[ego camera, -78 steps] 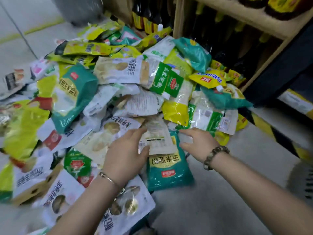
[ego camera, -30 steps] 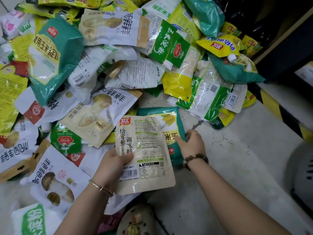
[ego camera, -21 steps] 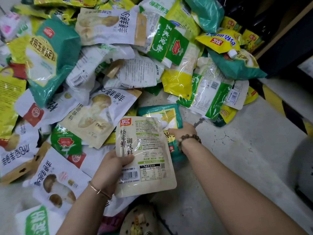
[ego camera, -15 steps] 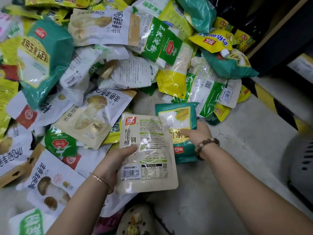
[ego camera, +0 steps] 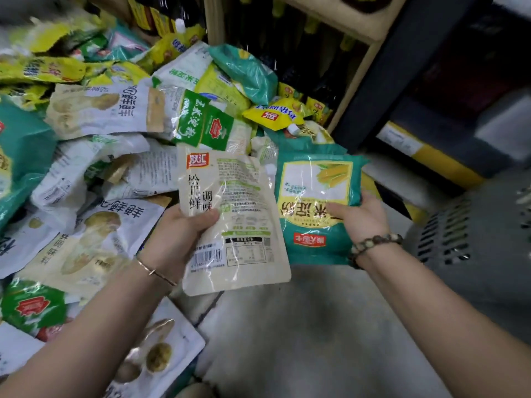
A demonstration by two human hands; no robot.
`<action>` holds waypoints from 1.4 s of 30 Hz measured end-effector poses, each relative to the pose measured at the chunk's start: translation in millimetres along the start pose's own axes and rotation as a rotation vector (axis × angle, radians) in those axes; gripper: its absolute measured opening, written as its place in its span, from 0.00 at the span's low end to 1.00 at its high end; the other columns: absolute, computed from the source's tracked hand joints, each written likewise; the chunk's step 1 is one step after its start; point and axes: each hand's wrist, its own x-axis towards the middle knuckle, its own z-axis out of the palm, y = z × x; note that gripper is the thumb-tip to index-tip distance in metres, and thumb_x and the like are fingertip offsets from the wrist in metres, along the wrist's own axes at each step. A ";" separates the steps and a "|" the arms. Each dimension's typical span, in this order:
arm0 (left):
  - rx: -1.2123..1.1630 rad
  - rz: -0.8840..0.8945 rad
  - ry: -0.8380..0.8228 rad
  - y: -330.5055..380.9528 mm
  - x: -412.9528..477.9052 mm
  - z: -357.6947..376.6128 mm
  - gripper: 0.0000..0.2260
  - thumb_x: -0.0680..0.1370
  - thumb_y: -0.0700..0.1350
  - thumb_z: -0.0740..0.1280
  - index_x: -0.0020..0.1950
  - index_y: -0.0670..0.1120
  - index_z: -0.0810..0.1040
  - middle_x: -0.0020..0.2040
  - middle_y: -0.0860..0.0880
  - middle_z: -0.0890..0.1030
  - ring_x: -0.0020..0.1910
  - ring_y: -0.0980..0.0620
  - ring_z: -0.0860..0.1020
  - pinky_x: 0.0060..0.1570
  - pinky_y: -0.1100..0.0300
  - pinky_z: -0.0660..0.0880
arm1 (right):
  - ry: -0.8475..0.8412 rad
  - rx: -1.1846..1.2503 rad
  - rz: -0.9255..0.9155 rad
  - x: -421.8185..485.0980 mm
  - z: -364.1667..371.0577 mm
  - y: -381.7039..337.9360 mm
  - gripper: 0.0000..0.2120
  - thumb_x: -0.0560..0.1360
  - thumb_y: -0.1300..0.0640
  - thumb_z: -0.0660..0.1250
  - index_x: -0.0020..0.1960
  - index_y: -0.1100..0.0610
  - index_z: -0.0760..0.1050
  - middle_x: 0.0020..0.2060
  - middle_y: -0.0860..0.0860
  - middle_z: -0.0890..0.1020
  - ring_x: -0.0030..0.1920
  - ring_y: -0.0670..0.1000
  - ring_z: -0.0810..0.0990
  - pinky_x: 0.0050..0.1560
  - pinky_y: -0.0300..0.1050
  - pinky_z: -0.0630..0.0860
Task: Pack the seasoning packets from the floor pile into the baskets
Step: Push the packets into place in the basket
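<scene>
My left hand (ego camera: 178,237) grips a beige seasoning pouch (ego camera: 244,225) with a red logo, held up at centre with its barcode toward me. My right hand (ego camera: 362,216) holds a teal corn-starch packet (ego camera: 313,193) by its right edge, lifted off the floor beside the pouch. A big pile of seasoning packets (ego camera: 94,139) in white, yellow, green and teal covers the floor to the left and behind. A grey slotted basket (ego camera: 471,248) stands at the right, just past my right wrist.
A wooden shelf post (ego camera: 356,81) with dark bottles rises behind the pile. A black and yellow striped edge (ego camera: 431,156) runs along the floor at right. Bare grey concrete floor (ego camera: 301,334) lies between my arms.
My right hand took hold of the teal corn-starch packet and lifted it off the floor toward the right. My left hand raised the beige pouch. The view tilted upward.
</scene>
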 end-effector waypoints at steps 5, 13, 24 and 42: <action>0.064 0.172 -0.093 64.3 -3.8 47.2 0.07 0.74 0.33 0.65 0.46 0.41 0.81 0.39 0.44 0.84 0.33 0.49 0.83 0.28 0.59 0.78 | 0.093 -0.039 -0.205 -9.7 -27.0 -74.3 0.12 0.69 0.67 0.71 0.41 0.52 0.74 0.41 0.52 0.83 0.39 0.51 0.83 0.40 0.48 0.81; 0.020 0.387 -0.225 155.1 -41.0 125.6 0.08 0.75 0.35 0.66 0.44 0.47 0.81 0.40 0.48 0.85 0.39 0.49 0.84 0.33 0.51 0.79 | 0.142 -0.013 -0.431 -36.3 -79.8 -185.2 0.11 0.66 0.67 0.74 0.40 0.54 0.76 0.35 0.50 0.83 0.32 0.49 0.83 0.30 0.43 0.80; -0.019 0.352 -0.599 172.5 -100.8 287.7 0.10 0.75 0.36 0.64 0.54 0.45 0.78 0.44 0.46 0.85 0.41 0.48 0.84 0.33 0.54 0.80 | 0.346 0.043 -0.524 -79.6 -270.8 -253.2 0.05 0.66 0.66 0.72 0.39 0.59 0.78 0.31 0.54 0.84 0.31 0.56 0.83 0.29 0.53 0.79; 0.835 0.190 -0.648 40.9 -102.3 461.0 0.16 0.73 0.26 0.61 0.60 0.34 0.75 0.53 0.37 0.81 0.43 0.45 0.80 0.43 0.58 0.76 | 0.436 -0.228 0.137 -44.7 -440.7 -80.3 0.12 0.70 0.62 0.73 0.51 0.64 0.77 0.45 0.60 0.83 0.46 0.60 0.82 0.53 0.60 0.78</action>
